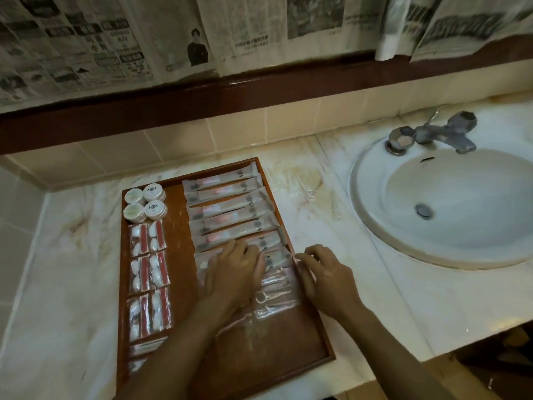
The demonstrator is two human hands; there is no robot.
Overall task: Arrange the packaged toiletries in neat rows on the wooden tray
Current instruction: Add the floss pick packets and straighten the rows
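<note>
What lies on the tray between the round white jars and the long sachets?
Nothing: in the head view a bare strip of wooden tray separates the round white jars from the long sachets.

Both hands (235, 272) on pkts (227, 215) in tray (302, 313).

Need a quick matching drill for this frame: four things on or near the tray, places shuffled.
Things:
1. round white tubs
2. red-and-white sachets
3. long toothbrush packets
4. sink

Places:
A. right half of the wooden tray, stacked in a column
B. on the counter, right of the tray
C. tray's far left corner
D. down the tray's left side, in pairs

Pairs: 1-C, 2-D, 3-A, 4-B
</note>
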